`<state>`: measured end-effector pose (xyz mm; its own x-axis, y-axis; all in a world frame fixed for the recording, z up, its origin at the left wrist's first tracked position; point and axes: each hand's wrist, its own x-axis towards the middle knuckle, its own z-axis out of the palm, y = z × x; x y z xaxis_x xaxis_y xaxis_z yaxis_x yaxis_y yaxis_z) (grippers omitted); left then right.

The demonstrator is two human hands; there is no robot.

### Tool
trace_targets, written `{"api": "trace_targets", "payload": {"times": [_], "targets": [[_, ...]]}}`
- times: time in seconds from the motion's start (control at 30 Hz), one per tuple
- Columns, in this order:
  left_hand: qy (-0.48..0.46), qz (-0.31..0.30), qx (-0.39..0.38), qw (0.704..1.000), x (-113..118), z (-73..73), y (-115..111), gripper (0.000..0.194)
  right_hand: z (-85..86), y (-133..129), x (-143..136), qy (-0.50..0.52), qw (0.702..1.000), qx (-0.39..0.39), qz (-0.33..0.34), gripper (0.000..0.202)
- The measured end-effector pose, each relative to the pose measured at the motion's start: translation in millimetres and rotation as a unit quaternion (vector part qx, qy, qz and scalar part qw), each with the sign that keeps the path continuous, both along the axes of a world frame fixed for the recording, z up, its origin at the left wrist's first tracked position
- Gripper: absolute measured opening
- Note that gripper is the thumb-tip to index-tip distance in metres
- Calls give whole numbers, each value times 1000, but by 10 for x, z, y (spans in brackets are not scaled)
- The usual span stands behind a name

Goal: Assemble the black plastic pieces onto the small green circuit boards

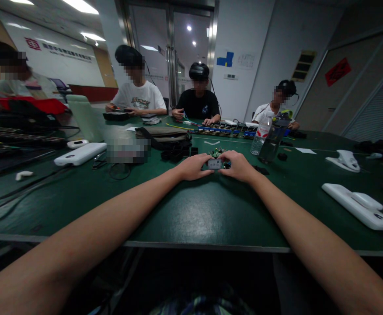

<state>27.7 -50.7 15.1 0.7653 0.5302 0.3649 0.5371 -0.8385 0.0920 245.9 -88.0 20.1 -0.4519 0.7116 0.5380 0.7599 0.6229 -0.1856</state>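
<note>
Both arms reach out over the green table (191, 210). Between the fingertips of my left hand (195, 167) and my right hand (238, 165) is a small grey rectangular block (214, 164) with a row of dark marks on its front. My left hand grips its left side, and the right fingers close on its right side. Just behind it lies a cluster of small green circuit boards (218, 152), partly hidden by my hands and the block. Left of my left hand are black open-topped trays (175, 153).
White power banks (80, 154) (358, 205) lie left and right, with cables on the left. A clear bottle (261, 135) and a dark bottle (274, 138) stand beyond my right hand. A grey-brown bag (165, 134) and a pale green bottle (84, 119) are left. Several people sit around the table.
</note>
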Motion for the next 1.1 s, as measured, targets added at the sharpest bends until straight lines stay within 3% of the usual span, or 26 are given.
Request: {"api": "trace_targets", "payload": {"times": [1.1], "targets": [[-10, 52, 48, 997, -8, 12, -13, 36, 49, -55, -25, 41, 999, 0, 7, 30]]}}
